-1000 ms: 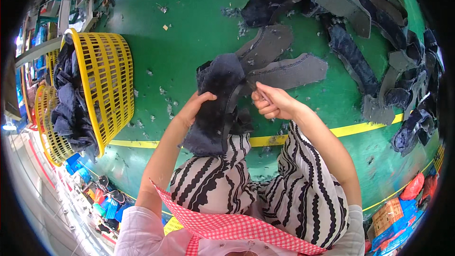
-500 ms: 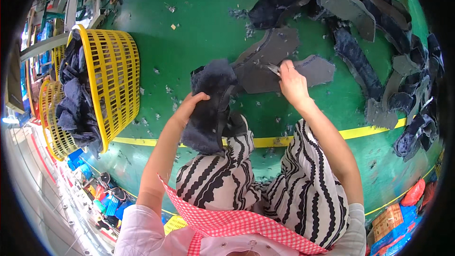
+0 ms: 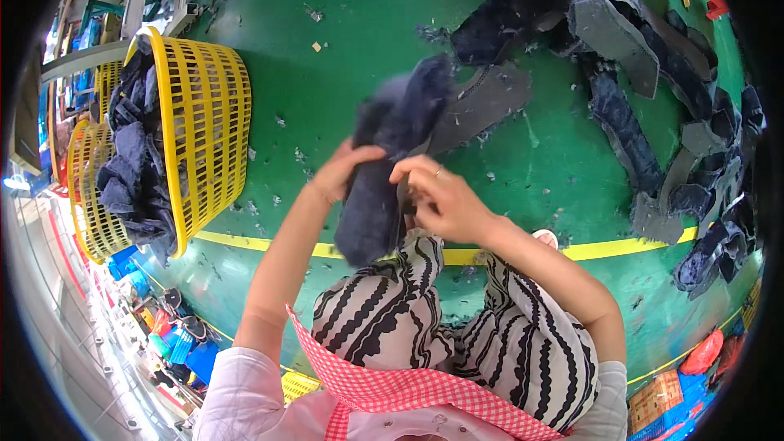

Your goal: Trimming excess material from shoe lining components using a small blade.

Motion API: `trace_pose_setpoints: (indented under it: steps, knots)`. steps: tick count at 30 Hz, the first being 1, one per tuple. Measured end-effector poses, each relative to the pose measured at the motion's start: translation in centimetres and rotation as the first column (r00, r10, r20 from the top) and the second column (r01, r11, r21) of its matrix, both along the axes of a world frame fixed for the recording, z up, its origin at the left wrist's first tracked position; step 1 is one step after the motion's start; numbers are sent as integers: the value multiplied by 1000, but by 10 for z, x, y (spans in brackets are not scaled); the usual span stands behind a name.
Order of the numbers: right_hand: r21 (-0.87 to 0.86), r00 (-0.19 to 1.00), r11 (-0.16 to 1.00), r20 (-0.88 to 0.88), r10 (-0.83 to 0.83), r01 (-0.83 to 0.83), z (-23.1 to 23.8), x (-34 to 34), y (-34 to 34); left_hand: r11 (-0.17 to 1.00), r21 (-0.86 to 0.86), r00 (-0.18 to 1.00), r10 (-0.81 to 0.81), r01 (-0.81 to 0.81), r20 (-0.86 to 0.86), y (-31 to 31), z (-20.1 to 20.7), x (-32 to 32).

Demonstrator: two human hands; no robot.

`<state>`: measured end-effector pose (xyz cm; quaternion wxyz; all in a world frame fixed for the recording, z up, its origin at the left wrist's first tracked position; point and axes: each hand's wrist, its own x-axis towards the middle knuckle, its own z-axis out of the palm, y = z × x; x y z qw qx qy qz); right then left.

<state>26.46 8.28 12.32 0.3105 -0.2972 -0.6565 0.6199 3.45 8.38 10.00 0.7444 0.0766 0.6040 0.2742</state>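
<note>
A dark navy, fuzzy fabric piece hangs over my lap, its upper end smeared by motion. My left hand is closed on its left side, thumb on top. At the piece's right edge, my right hand has its fingers curled and pinched against the cloth; a ring shows on one finger. The small metal snips seen earlier in that hand are hidden now. Just beyond, a flat grey-backed piece lies on the green floor, partly covered by the held piece.
To the left, a yellow plastic basket lies tilted with dark fabric in its mouth. A heap of navy and grey pieces spreads along the right. Lint scraps dot the floor. A yellow floor line crosses near my knees.
My right hand has moved left from the grey piece to the held cloth, and the snips have dropped out of sight. The navy piece has swung and been turned; a grey-backed section no longer shows.
</note>
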Motion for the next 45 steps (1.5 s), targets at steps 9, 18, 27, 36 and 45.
trace_pose_setpoints:
  steps: [9, 18, 27, 36, 45]
  knots:
    - [386, 728, 918, 655, -204, -90, -105, 0, 73, 871, 286, 513, 46, 400, -857, 46, -95, -126]
    - [164, 877, 894, 183, -444, 418, -39, 67, 6, 983, 89, 984, -168, 162, 63, 34, 3, 20]
    - [-706, 957, 652, 260, -125, 277, -27, 83, -19, 994, 49, 995, -99, 99, -10, -14, -18, 79]
    - [-851, 963, 524, 168, 211, 34, -50, 64, 9, 993, 43, 993, 116, -114, -36, -41, 6, 78]
    - [327, 888, 943, 414, -201, 61, -29, 67, 13, 998, -44, 995, 39, -43, -93, -49, -15, 71]
